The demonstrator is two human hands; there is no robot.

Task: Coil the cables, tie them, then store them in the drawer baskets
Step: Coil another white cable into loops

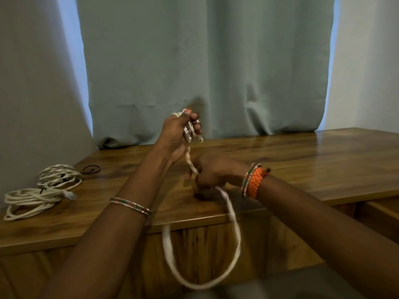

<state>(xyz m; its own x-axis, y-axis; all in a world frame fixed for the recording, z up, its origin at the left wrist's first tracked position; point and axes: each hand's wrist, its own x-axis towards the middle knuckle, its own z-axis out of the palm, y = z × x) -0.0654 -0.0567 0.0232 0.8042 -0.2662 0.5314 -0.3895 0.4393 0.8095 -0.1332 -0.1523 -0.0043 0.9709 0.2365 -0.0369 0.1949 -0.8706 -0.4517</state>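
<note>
My left hand (177, 134) is raised above the wooden desk (302, 160) and grips the plug end and a few loops of a white cable (234, 240). The cable runs down from it to my right hand (216, 171), which pinches it just above the desk. Below that, the cable hangs in a long blurred loop in front of the desk's front edge. Two coiled white cables lie at the desk's left: one (59, 175) farther back, one (32, 200) nearer me.
A thin black tie loop (91, 169) lies by the far coil. A grey-green curtain (205, 72) hangs behind the desk. An open drawer's wooden edge (382, 212) shows at the lower right, under the desk top.
</note>
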